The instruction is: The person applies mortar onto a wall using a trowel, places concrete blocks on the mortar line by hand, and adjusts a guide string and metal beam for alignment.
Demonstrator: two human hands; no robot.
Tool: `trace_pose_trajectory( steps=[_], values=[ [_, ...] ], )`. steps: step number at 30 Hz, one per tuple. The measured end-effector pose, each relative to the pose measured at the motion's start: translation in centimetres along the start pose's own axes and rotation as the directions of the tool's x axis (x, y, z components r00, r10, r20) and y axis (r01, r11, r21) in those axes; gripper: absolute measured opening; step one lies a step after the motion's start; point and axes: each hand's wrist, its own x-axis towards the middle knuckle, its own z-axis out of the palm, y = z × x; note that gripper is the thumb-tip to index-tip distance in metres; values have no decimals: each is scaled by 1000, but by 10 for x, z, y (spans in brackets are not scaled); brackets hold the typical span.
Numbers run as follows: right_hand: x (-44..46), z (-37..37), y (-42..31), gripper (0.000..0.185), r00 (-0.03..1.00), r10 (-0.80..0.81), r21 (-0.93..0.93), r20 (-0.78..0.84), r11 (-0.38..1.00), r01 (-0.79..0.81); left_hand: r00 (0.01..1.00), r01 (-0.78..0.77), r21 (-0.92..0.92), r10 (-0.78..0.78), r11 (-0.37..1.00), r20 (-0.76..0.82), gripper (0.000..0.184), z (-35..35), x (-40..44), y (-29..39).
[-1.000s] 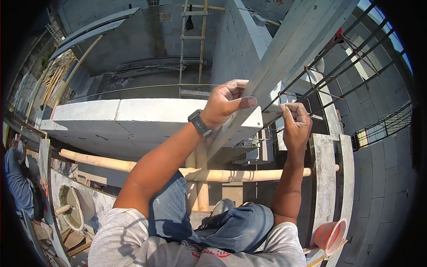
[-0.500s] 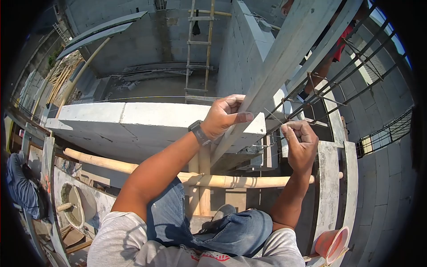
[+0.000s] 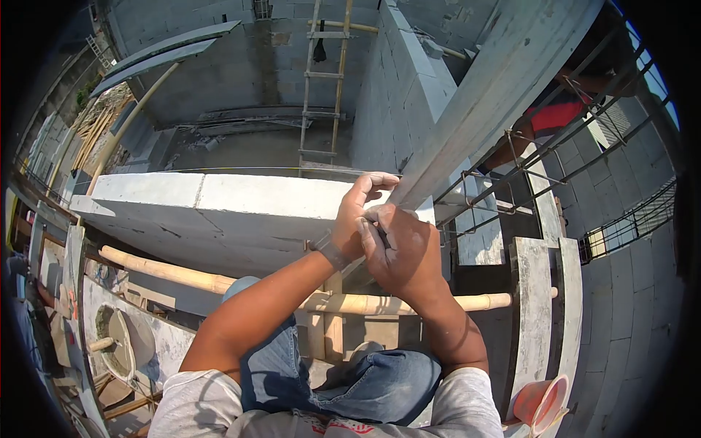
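A thin string (image 3: pixel 263 168) runs above the wall's top edge and reaches my left hand (image 3: pixel 354 215), whose fingers are closed on it against a tall grey post (image 3: pixel 467 117). Crossing in front is my right hand (image 3: pixel 401 244), closed in a pinch beside the left fingers at the near side of the post. The string's end in the right hand is hidden by the fingers. Under the hands lies the white block wall (image 3: pixel 270 196), its end at the foot of the post.
A bamboo pole (image 3: pixel 475 301) spans in front of my knees. Steel rebar (image 3: pixel 540 160) juts at the right, with another person's red garment (image 3: pixel 558 117) behind it. A mortar bucket (image 3: pixel 139 343) stands left, an orange bucket (image 3: pixel 540 401) right, by planks (image 3: pixel 533 314). A ladder (image 3: pixel 321 80) rises beyond.
My right hand has moved left from beside the rebar to the front of the post, against my left hand. The left hand has lowered slightly. The other person behind the rebar has shifted.
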Motion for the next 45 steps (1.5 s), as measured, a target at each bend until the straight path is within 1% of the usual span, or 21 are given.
trace_pose_trajectory(
  steps=[2,3,6,9,12,13,15,18,19,20,22,24,26,27,29,32,35,38,41,43,45],
  values=[
    [6,7,-4,11,1000,2,-14,-24,1000,-2,995,55,42,-51,998,-80,42,-3,-15,12],
    [8,9,-6,11,999,11,13,-43,1000,-10,993,39,-98,-50,994,-104,38,-4,-22,15],
    [10,12,-10,12,998,-39,1,-58,999,39,994,-25,-31,22,999,-105,29,-1,-27,41],
    [10,7,-16,12,998,-53,-5,-22,999,53,977,44,-200,-84,979,-198,20,3,-26,49],
    [7,1,-20,13,1000,-7,20,26,1000,7,966,-16,68,33,998,-256,15,-1,-20,60],
    [5,-2,-18,15,999,6,28,47,1000,-7,954,-107,268,175,958,-244,13,-7,-15,62],
    [2,-14,-8,17,1000,14,135,-10,991,-12,890,-260,628,434,733,-138,10,-22,-5,66],
    [2,-42,13,18,985,121,218,-124,972,-92,890,-237,811,454,535,-39,5,-24,-5,88],
    [4,-48,23,16,957,223,329,-183,932,-154,860,-276,844,510,460,4,5,-26,-3,86],
    [7,-54,33,15,917,329,438,-227,875,-205,861,-274,870,507,409,32,6,-27,-1,90],
    [20,-68,52,18,865,422,522,-272,820,-236,862,-273,913,499,303,92,7,-29,7,104],
    [39,-73,82,22,885,426,592,-189,768,-244,872,-247,931,481,267,94,7,-32,18,114],
    [57,-69,108,22,923,384,708,31,643,-291,888,-228,939,451,259,91,8,-35,26,121],
    [68,-63,117,23,926,349,725,147,599,-341,923,-172,952,380,254,65,11,-36,28,123],
    [88,-51,130,24,896,254,738,365,507,-445,940,-135,955,340,263,39,12,-38,34,121],
    [116,-34,123,26,819,58,599,570,653,-463,955,-105,961,296,256,26,15,-38,50,120],
    [131,-23,127,30,733,-66,585,677,653,-481,964,-89,973,263,213,30,18,-36,65,120],
    [140,-16,129,24,688,-31,519,725,682,-516,975,-77,967,223,242,22,18,-32,76,124],
    [131,-22,127,17,753,53,542,656,661,-519,969,-107,969,240,223,51,18,-25,83,120],
    [117,-17,135,13,820,139,642,556,555,-529,966,-141,961,247,236,81,17,-20,87,117],
    [99,-13,139,11,849,254,715,464,458,-528,963,-185,945,243,271,119,16,-12,83,114]
  ],
)
